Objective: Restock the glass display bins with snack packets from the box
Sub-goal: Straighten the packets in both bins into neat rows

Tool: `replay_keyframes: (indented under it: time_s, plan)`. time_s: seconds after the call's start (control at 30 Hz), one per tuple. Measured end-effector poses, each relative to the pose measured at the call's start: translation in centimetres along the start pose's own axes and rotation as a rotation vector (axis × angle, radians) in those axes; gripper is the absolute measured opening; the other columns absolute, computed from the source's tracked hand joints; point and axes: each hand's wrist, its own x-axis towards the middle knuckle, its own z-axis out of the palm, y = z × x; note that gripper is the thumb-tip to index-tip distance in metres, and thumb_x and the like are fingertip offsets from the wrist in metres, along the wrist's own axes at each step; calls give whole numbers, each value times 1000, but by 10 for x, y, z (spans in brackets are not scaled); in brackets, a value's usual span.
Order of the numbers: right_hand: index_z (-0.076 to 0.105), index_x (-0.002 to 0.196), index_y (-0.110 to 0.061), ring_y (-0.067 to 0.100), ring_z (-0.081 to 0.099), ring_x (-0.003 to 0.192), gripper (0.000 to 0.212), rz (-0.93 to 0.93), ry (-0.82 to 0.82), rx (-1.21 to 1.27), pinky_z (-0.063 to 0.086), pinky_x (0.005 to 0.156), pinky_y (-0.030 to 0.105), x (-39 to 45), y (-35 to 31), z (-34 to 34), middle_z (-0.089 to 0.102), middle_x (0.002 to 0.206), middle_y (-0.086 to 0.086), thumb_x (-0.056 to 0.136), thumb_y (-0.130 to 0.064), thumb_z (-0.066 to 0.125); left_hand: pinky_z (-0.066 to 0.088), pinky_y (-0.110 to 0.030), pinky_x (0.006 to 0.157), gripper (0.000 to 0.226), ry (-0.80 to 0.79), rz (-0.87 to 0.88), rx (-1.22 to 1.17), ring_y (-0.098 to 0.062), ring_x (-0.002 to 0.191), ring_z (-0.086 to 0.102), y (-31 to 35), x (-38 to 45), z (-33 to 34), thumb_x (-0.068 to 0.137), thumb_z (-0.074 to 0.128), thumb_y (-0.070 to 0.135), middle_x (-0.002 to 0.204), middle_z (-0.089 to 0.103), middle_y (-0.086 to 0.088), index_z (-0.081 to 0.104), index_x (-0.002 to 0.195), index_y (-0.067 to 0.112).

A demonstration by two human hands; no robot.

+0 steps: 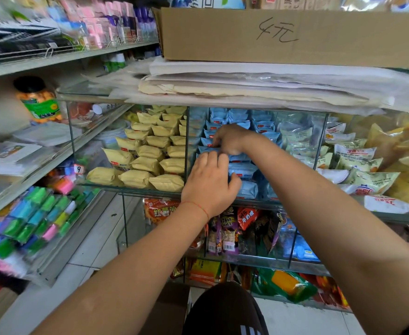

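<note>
A: Where does the restocking stand; which bin is being worked?

B: The middle bin [259, 151] in the centre of the frame, the one stacked with blue packets [243, 170]; the left hand [209, 182] lies on the front of the stack, fingers curled over a packet and thumb hooked at its right edge, so it reads as holding that packet; the right hand [227, 140] sits just above, higher in the same bin, its fingertips bent down among the packets, apparently pinching one, though the tips are hidden.

A: And the box the packets come from?

B: A cardboard box [283, 35] stands at the top of the frame on a layer of paper sheets [247, 81] over the bins; whether that is the supply box cannot be told; a brown shape at the bottom centre, by the person's knee, may be another carton.

A: How should this step be done well?

B: Probably by keeping the rows flat and face-out, as the yellow packets [150, 155] in the bin to the left lie; the person would do best to press each blue packet back against the row behind, steadying the stack with the lower hand while the upper one seats the packet; the front row sits close to the glass lip, so a careless push could spill packets forward.
</note>
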Motion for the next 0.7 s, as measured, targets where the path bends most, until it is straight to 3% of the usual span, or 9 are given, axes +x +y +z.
replay_keyframes:
  time_s: [0.27, 0.47, 0.6, 0.7]
  plan:
    - [67, 121, -15, 18, 55, 117, 38, -2, -2, 142, 46, 92, 25, 3, 7, 5, 61, 128, 1, 84, -7, 63, 39, -39, 87, 43, 7, 18, 14, -27, 96, 44, -1, 1, 1, 86, 25, 41, 99, 51, -9, 50, 99, 9]
    - [71, 114, -16, 12, 58, 113, 35, 22, 119, 339, 41, 88, 18, -5, 12, 15, 66, 122, -1, 82, -3, 65, 37, -37, 83, 37, 44, 26, 22, -26, 92, 44, -2, 1, 3, 85, 28, 39, 94, 51, -9, 50, 93, 9]
    - [68, 119, -18, 14, 55, 118, 37, 30, -10, 314, 41, 96, 22, -8, 15, -3, 62, 127, -3, 83, -14, 72, 37, -37, 85, 41, 29, 27, 16, -26, 95, 44, -1, 0, 3, 85, 27, 39, 98, 51, -9, 50, 97, 8]
    - [69, 115, -17, 18, 56, 117, 26, 70, 157, 349, 42, 92, 23, -9, 23, -16, 63, 125, 1, 90, -18, 62, 40, -39, 89, 42, 22, 24, 18, -27, 100, 45, -1, 0, 2, 85, 27, 40, 104, 52, -10, 50, 102, 9]
